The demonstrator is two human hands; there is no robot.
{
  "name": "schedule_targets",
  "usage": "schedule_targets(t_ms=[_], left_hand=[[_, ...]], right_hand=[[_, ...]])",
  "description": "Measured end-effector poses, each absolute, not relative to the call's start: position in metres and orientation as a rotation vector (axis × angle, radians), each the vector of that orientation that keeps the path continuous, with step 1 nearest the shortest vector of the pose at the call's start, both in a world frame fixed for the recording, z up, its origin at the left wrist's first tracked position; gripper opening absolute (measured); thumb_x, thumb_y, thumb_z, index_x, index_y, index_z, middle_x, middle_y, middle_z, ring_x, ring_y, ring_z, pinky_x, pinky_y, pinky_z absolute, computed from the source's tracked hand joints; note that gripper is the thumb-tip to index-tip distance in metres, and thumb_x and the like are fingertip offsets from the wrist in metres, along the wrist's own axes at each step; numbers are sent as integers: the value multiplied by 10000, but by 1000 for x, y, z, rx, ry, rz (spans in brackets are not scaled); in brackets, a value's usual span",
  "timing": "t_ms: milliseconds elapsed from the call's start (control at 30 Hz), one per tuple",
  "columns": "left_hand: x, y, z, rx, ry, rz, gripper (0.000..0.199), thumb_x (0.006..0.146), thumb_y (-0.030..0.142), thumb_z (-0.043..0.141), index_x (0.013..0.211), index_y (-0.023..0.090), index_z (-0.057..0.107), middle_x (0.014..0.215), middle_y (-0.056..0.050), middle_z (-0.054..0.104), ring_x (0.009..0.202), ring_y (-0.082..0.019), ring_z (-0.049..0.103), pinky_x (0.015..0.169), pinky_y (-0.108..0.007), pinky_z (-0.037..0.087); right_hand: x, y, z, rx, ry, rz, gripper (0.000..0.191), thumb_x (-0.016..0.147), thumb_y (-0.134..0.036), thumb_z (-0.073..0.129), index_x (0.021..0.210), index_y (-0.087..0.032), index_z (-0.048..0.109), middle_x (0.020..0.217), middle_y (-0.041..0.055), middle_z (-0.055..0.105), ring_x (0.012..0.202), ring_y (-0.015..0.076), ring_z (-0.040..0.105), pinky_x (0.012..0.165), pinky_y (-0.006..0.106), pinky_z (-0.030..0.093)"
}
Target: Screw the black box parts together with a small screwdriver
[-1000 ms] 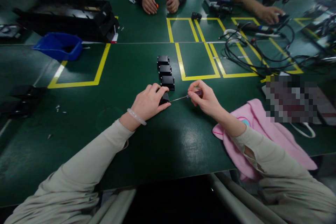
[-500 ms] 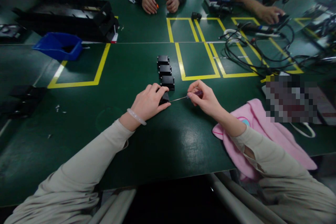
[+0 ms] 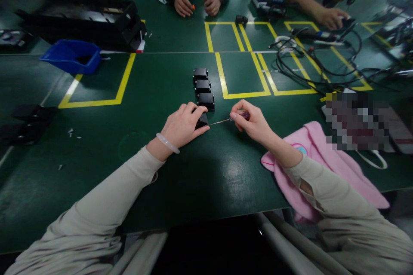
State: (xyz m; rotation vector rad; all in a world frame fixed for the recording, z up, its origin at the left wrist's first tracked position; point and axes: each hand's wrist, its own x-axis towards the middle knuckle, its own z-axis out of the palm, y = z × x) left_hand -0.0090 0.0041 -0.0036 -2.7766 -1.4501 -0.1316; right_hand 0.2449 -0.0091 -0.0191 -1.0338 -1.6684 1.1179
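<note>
My left hand (image 3: 183, 124) is closed around a small black box (image 3: 202, 121) on the green table, covering much of it. In my right hand (image 3: 250, 120) is a screwdriver (image 3: 244, 115), gripped by its dark reddish handle. Its thin shaft lies nearly level and points left, with the tip at the near right corner of the held box, close to my left thumb. Just beyond my left hand, three similar black boxes (image 3: 204, 86) stand in a row with small bright screws at their sides.
A pink cloth (image 3: 322, 159) lies under my right forearm. Small screws (image 3: 71, 132) and more black parts (image 3: 29, 124) are at left, near a blue bin (image 3: 72, 56). Cables (image 3: 290, 64) tangle at far right. Across the table a co-worker's hands (image 3: 183, 5) rest.
My hands, the held box and the screwdriver look almost unchanged. Across the table, the co-worker's hands have shifted very slightly.
</note>
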Motion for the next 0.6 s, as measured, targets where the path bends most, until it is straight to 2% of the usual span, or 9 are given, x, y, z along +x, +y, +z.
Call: schedule_targets(t_ms=[200, 400, 600], left_hand=[[-8, 4, -4, -2774, -1450, -137, 505, 1002, 478, 655, 1411, 203, 543, 1285, -133, 621, 1156, -310, 605, 877, -389, 553], [-9, 4, -4, -2774, -1456, -128, 502, 1003, 481, 652, 1409, 205, 544, 1289, -135, 619, 1158, -310, 602, 884, -393, 553], [-9, 4, -5, -2769, -1454, -141, 499, 1003, 484, 650, 1408, 214, 541, 1277, -132, 620, 1156, -306, 603, 882, -390, 554]], right_hand=[[245, -9, -20, -968, -1680, 1048, 158, 964, -309, 682, 962, -226, 547, 612, -90, 523, 500, 84, 469, 533, 272, 341], [245, -9, -20, -1031, -1674, 1117, 195, 1003, -360, 646, 918, -235, 524, 564, -94, 493, 450, 83, 428, 477, 267, 273], [244, -8, -21, -966, -1683, 1034, 219, 975, -381, 696, 991, -232, 536, 630, -89, 516, 501, 87, 474, 529, 274, 348]])
